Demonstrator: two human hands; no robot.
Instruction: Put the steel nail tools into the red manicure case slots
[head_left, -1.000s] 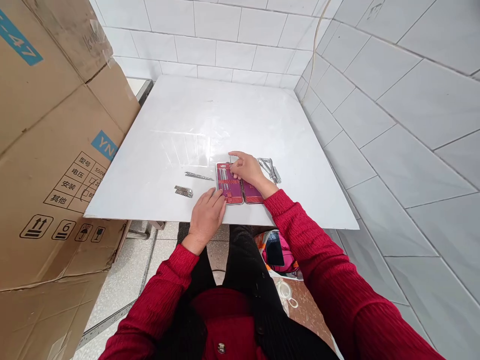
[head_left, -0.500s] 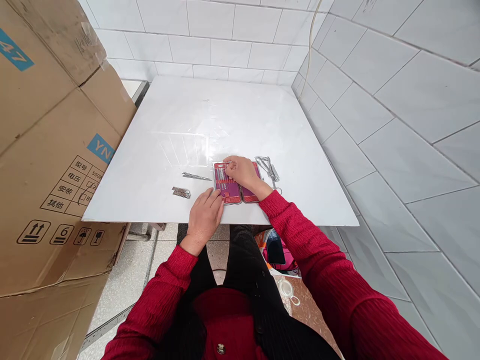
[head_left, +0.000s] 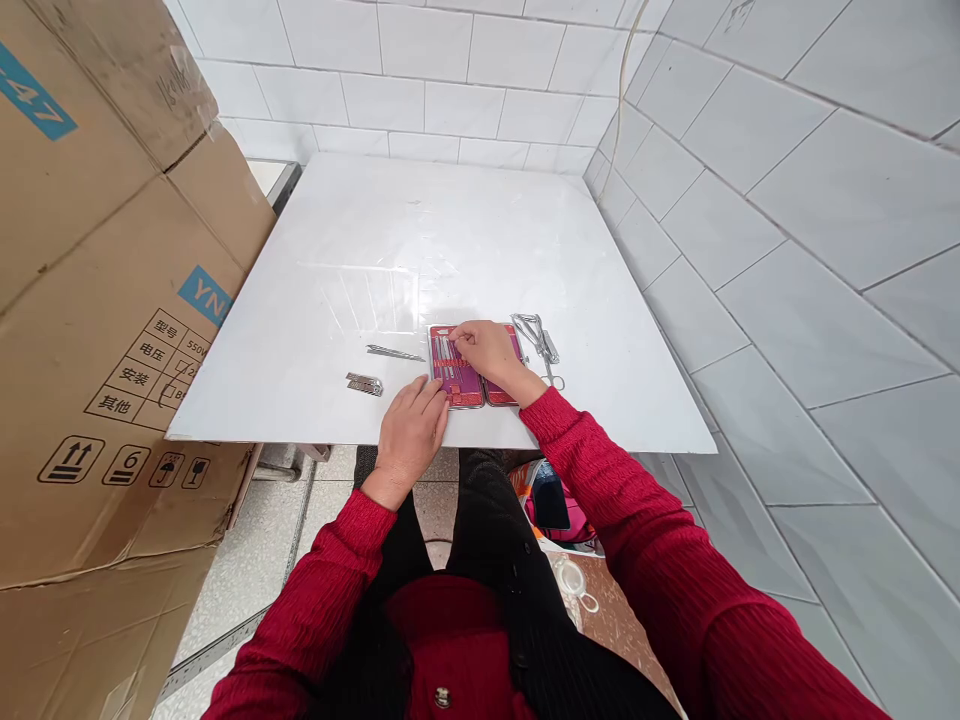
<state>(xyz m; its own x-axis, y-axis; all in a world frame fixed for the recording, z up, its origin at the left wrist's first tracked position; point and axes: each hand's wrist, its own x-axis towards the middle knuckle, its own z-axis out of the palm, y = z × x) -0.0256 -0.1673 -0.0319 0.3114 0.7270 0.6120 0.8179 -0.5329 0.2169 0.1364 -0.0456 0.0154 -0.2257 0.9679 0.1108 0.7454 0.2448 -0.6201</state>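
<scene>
An open manicure case (head_left: pixel 468 398) with red edging and a purple lining lies near the front of the white table. Several slim metal manicure tools (head_left: pixel 443 348) stand in a row under the strap of its left half. My right hand (head_left: pixel 487 350) is over the case, thumb and fingertips pinched at the top of one slim tool, mostly hidden by the fingers. My left hand (head_left: pixel 411 425) lies flat, fingers stretched out, fingertips touching the case's lower left corner. To the left are nail clippers (head_left: pixel 364 384) and a thin metal tool (head_left: pixel 395 353).
Right of the case lie metal nippers (head_left: pixel 534 330) and small scissors (head_left: pixel 553 381). Cardboard boxes (head_left: pixel 112 300) stack up along the table's left side. Tiled walls (head_left: pixel 795 250) close off the back and right. Below the table edge sits a bag with a phone (head_left: pixel 551 500).
My right fingertips have shifted slightly down toward the tool row in the case. My left hand stays at the case's corner. The view has moved very slightly.
</scene>
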